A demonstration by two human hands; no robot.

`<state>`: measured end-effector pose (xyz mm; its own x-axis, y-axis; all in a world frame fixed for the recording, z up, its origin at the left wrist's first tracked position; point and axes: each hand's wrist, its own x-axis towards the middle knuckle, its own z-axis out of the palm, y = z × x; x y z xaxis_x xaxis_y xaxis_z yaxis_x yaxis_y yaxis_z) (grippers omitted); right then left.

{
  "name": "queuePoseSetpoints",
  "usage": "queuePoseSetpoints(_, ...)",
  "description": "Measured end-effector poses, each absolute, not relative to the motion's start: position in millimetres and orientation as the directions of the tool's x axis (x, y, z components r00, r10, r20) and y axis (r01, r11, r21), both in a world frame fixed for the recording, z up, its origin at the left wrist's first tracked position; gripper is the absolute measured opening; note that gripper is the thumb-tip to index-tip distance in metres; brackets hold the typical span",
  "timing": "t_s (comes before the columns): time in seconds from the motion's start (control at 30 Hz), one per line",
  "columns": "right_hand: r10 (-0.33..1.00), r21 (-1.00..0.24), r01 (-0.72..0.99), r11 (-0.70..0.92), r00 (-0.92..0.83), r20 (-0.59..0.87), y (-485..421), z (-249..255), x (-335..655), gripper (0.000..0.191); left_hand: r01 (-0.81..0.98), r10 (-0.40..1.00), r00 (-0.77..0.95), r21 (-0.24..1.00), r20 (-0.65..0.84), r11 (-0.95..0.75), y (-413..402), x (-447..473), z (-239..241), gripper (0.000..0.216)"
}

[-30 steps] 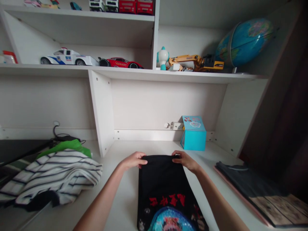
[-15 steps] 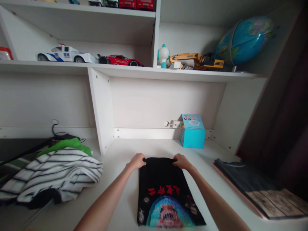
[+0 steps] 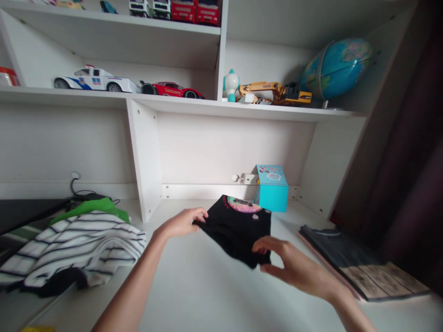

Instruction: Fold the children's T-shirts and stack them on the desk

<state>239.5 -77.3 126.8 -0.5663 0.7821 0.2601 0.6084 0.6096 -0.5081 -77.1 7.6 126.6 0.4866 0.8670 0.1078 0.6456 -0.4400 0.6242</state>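
A folded black T-shirt point(image 3: 235, 230) with red lettering and a colourful round print hangs partly over the white desktop, its printed end at the back by the blue calendar. My left hand point(image 3: 188, 221) pinches the shirt's left corner between thumb and fingers. At the near right corner is my right hand point(image 3: 277, 258), thumb and curled fingertips apart, the fingers against the black fabric. The underside of the shirt is hidden.
A striped shirt point(image 3: 90, 244) lies heaped at left over a green cloth point(image 3: 93, 208). At right rests a folded dark grey garment point(image 3: 346, 249). A blue desk calendar point(image 3: 273, 196) stands behind the T-shirt. Toy cars, a toy excavator point(image 3: 277, 92) and a globe point(image 3: 339, 69) fill the shelves.
The black T-shirt has flipped round, so its print has gone from the near end to the far end. My left hand shifted slightly left; my right hand came nearer and its fingers spread.
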Motion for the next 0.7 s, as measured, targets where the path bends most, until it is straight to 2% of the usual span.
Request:
queuePoseSetpoints(0.07,0.747,-0.594,0.568,0.569,-0.660,0.084,-80,116,241,0.025,0.821,0.899,0.419,0.476,-0.129,-0.315,2,-73,109,0.055)
queuePoseSetpoints(0.1,0.747,-0.614,0.562,0.555,-0.661,0.070,-75,110,242,0.024,0.877,0.915,0.373,0.381,-0.156,-0.292,-4,-64,101,0.054)
queuePoseSetpoints(0.17,0.786,-0.600,0.576,0.555,-0.599,0.152,-53,94,244,0.026,0.895,0.924,0.382,0.266,-0.040,-0.358,-20,-34,86,0.040)
queuePoseSetpoints(0.23,0.818,-0.539,0.625,0.565,-0.513,0.261,-21,73,244,0.031,0.791,0.838,0.533,0.283,0.118,-0.543,-40,7,70,0.041)
queuePoseSetpoints(0.27,0.824,-0.500,0.658,0.564,-0.490,0.285,-4,61,244,0.035,0.723,0.781,0.608,0.308,0.140,-0.618,-51,27,62,0.047)
queuePoseSetpoints(0.33,0.829,-0.423,0.713,0.559,-0.494,0.263,25,37,244,0.041,0.631,0.700,0.696,0.331,0.157,-0.702,-68,61,46,0.056)
queuePoseSetpoints(0.4,0.838,-0.372,0.751,0.546,-0.500,0.219,43,17,245,0.042,0.593,0.661,0.737,0.334,0.140,-0.733,-77,78,35,0.054)
queuePoseSetpoints(0.5,0.875,-0.353,0.801,0.484,-0.432,0.221,43,0,249,0.042,0.647,0.689,0.720,0.276,0.084,-0.710,-73,71,33,0.039)
queuePoseSetpoints(0.57,0.896,-0.339,0.832,0.439,-0.375,0.239,24,-4,248,0.042,0.721,0.741,0.671,0.213,0.023,-0.659,-61,52,40,0.041)
queuePoseSetpoints(0.7,0.883,-0.348,0.814,0.465,-0.400,0.245,-40,9,235,0.036,0.878,0.886,0.460,0.176,-0.061,-0.444,-27,3,57,0.038)
